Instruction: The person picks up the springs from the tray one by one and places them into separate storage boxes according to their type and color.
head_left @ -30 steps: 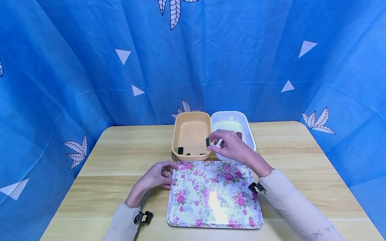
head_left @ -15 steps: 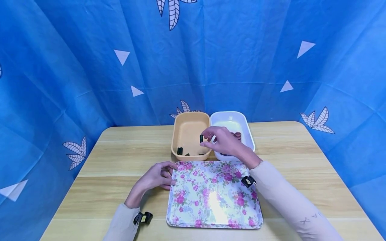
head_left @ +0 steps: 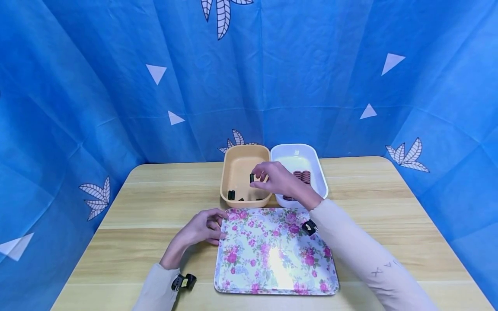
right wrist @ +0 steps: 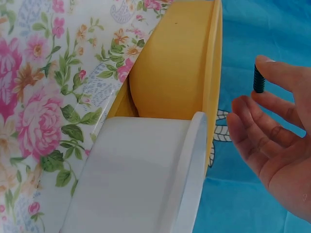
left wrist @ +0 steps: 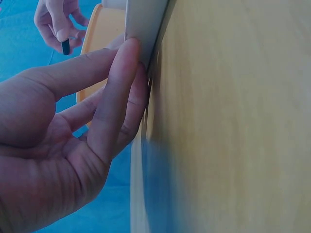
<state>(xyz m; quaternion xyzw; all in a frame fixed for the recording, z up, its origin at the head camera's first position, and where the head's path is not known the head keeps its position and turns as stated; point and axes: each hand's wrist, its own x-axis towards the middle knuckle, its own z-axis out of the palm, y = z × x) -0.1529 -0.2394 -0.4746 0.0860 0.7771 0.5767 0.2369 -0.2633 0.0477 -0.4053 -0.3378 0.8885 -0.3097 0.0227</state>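
Observation:
My right hand (head_left: 275, 177) pinches a small dark green coil spring (head_left: 251, 178) upright between thumb and fingertip, above the tan box (head_left: 223, 181). In the right wrist view the spring (right wrist: 259, 79) shows its ridged coils, and the other fingers curl free below it. A few more dark green springs (head_left: 231, 195) lie in the front of the tan box. Several red-brown springs (head_left: 306, 176) lie in the white box (head_left: 324, 183) beside it. My left hand (head_left: 200, 226) holds the left edge of the floral tray (head_left: 253, 259), its fingertips against the rim (left wrist: 141, 29).
Both boxes stand side by side behind the tray, touching or nearly so. A wooden table (head_left: 155, 211) carries everything. Blue cloth (head_left: 264, 77) hangs close behind the table's back edge. The right forearm reaches over the tray's right side.
My right hand has moved left with the green spring, from the join of the two boxes to over the tan box, uncovering red-brown springs. The left hand stays at the tray edge.

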